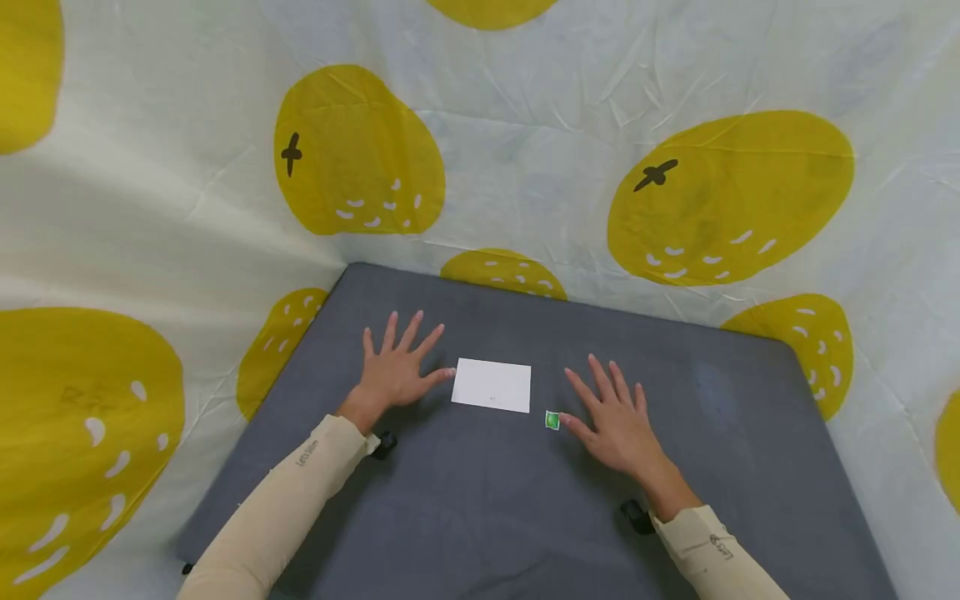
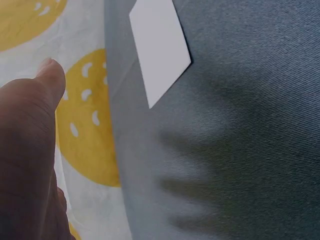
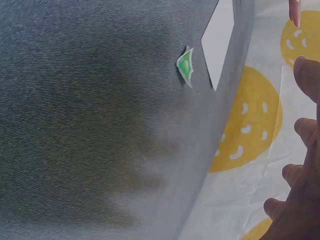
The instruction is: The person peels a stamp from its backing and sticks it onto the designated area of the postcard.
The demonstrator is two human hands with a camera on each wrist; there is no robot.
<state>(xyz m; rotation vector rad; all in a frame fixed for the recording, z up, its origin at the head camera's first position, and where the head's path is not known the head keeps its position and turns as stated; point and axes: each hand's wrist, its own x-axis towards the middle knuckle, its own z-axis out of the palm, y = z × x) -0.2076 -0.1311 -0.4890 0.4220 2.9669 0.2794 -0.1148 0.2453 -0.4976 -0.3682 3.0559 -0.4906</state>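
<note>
A white rectangular card or envelope lies flat on the grey table surface between the two hands. Just right of it is a small green sticker or stamp with a white border, its edges slightly curled up in the right wrist view. The left hand hovers left of the white rectangle, fingers spread, holding nothing; its thumb tip appears beside the left edge in the head view. My right hand is spread above the surface too, its thumb nearest the green piece. Shadows under both hands show they are raised.
The grey padded table ends at the back against a white cloth printed with large yellow fruit shapes. More of this cloth hangs along the left side. A dark wrist camera sits under the right wrist.
</note>
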